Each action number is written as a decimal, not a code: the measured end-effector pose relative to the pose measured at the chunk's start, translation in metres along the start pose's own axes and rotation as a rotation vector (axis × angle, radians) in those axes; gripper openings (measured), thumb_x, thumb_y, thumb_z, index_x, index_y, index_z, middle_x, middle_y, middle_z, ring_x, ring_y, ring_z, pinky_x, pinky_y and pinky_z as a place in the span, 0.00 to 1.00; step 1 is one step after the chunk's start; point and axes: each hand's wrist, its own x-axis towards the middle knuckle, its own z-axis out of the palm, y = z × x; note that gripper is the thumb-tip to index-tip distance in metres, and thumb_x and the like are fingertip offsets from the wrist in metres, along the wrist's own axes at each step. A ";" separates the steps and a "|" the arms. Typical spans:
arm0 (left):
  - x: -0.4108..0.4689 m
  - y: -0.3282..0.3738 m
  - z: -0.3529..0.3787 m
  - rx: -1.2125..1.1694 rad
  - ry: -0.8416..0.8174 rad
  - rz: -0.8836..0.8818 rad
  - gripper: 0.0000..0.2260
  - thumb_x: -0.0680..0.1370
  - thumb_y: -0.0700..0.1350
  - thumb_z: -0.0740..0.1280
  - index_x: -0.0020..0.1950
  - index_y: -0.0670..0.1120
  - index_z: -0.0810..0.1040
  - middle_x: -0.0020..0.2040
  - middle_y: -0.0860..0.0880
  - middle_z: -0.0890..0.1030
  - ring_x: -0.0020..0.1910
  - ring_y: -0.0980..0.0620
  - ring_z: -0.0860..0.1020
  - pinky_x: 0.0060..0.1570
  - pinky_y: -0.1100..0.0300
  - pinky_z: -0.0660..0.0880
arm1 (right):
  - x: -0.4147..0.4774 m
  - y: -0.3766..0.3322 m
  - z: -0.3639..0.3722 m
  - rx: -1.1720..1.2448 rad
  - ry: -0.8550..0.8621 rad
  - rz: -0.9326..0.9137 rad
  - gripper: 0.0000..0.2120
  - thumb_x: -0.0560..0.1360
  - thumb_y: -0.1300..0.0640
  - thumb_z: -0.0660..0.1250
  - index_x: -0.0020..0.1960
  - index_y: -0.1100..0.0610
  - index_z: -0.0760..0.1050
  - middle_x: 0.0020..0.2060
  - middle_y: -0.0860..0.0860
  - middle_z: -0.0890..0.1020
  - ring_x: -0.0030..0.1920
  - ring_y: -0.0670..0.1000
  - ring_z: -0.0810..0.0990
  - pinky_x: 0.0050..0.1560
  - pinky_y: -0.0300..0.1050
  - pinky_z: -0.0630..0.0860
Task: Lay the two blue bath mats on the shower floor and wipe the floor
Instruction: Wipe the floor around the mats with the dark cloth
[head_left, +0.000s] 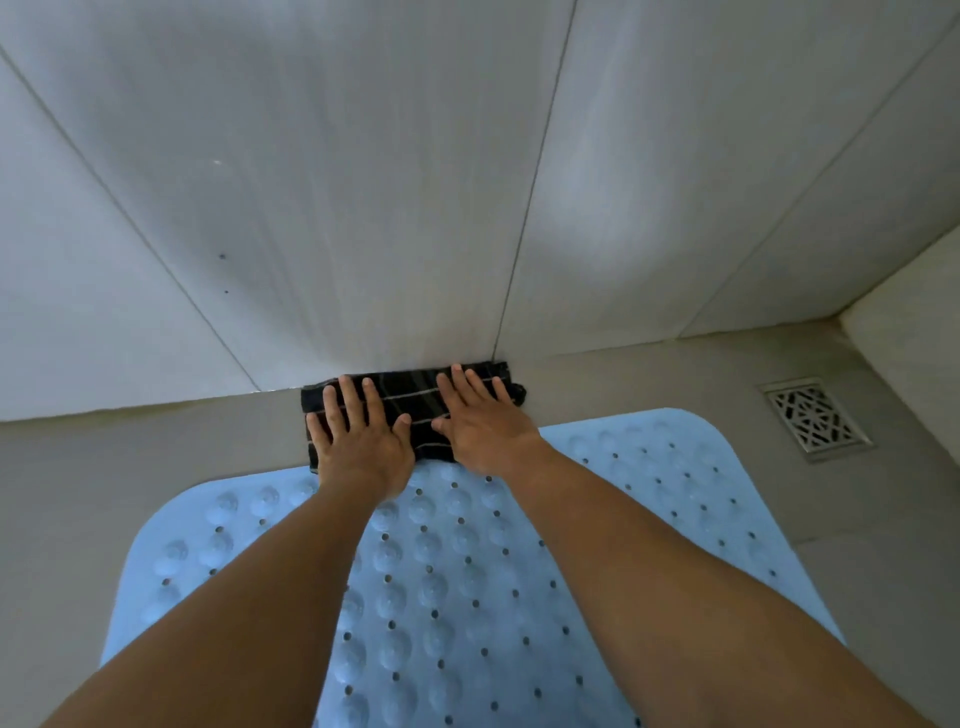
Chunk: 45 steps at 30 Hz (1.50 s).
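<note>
Beige shower floor, blue studded rubber mat down: left hand, right hand flat-fingered, gripping nothing, pressing black striped folded cloth against wall; best wiped with even pressure along the edge.

1 head cam — fwd/down, close over shower floor, facing wall.

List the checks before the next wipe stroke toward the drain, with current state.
1. Both hands flat on the cloth: ok. The left hand and right hand press the dark striped cloth with straight fingers.
2. Cloth at the wall base: ok. Its far edge meets the wall.
3. Cloth clear of the blue mat: cannot tell. The hands hide its near edge.
4. Floor bare between cloth and drain: ok.
5. Both mats laid: cannot tell. Blue matting shows, but the count is unclear.
</note>
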 end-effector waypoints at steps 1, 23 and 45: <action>-0.001 0.000 0.001 -0.011 0.013 0.013 0.31 0.84 0.59 0.42 0.81 0.45 0.36 0.81 0.42 0.36 0.80 0.42 0.36 0.77 0.41 0.38 | -0.002 0.000 0.002 -0.007 0.006 0.006 0.31 0.86 0.46 0.46 0.81 0.56 0.37 0.81 0.54 0.38 0.80 0.52 0.36 0.77 0.55 0.35; -0.006 0.104 0.011 0.008 -0.099 0.091 0.31 0.83 0.61 0.41 0.81 0.50 0.33 0.79 0.44 0.31 0.78 0.40 0.31 0.75 0.40 0.34 | -0.025 0.114 -0.006 0.169 0.026 0.037 0.32 0.86 0.46 0.49 0.82 0.58 0.38 0.81 0.53 0.39 0.80 0.49 0.38 0.79 0.50 0.35; -0.005 0.309 0.051 0.117 -0.230 0.156 0.32 0.83 0.63 0.40 0.79 0.49 0.29 0.78 0.44 0.27 0.77 0.40 0.29 0.73 0.39 0.32 | -0.081 0.308 -0.010 0.192 0.050 0.163 0.32 0.86 0.47 0.47 0.81 0.58 0.35 0.80 0.53 0.37 0.80 0.50 0.35 0.78 0.51 0.33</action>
